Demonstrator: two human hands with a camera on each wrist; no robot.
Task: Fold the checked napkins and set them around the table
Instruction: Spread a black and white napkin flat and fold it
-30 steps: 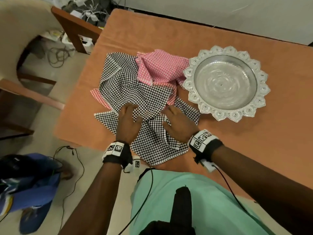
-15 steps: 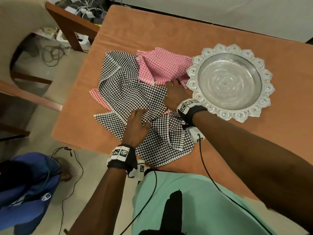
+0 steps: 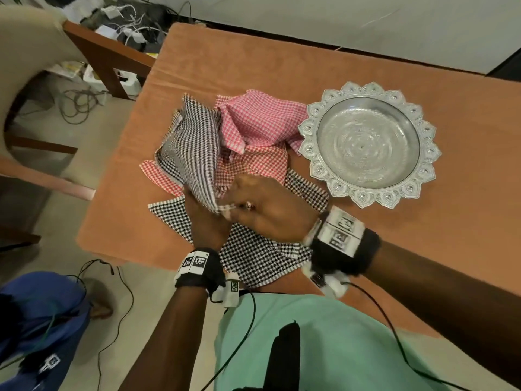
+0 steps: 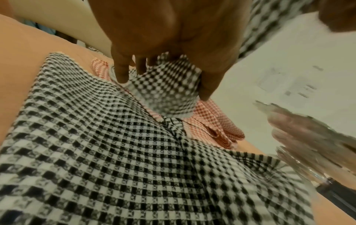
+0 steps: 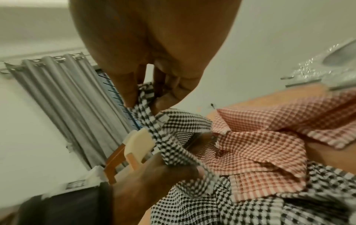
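A black-and-white checked napkin (image 3: 194, 145) is lifted off a heap of napkins on the orange table (image 3: 253, 69). My left hand (image 3: 207, 218) pinches its near edge (image 4: 169, 91), and my right hand (image 3: 265, 207) pinches the same edge (image 5: 146, 97) right beside it. Under it lie red checked napkins (image 3: 259, 119) and another black-and-white napkin (image 3: 262, 255) by the table's near edge. The red napkins (image 5: 260, 137) are crumpled.
An ornate silver plate (image 3: 369, 142) sits on the table just right of the napkin heap. A wooden chair (image 3: 33, 80) stands at the left. Cables (image 3: 112, 292) and a blue bag (image 3: 36, 320) lie on the floor.
Both hands have come together at the near edge of the top black-and-white napkin and lifted it off the heap. Before, the hands lay flat on the cloths, apart.
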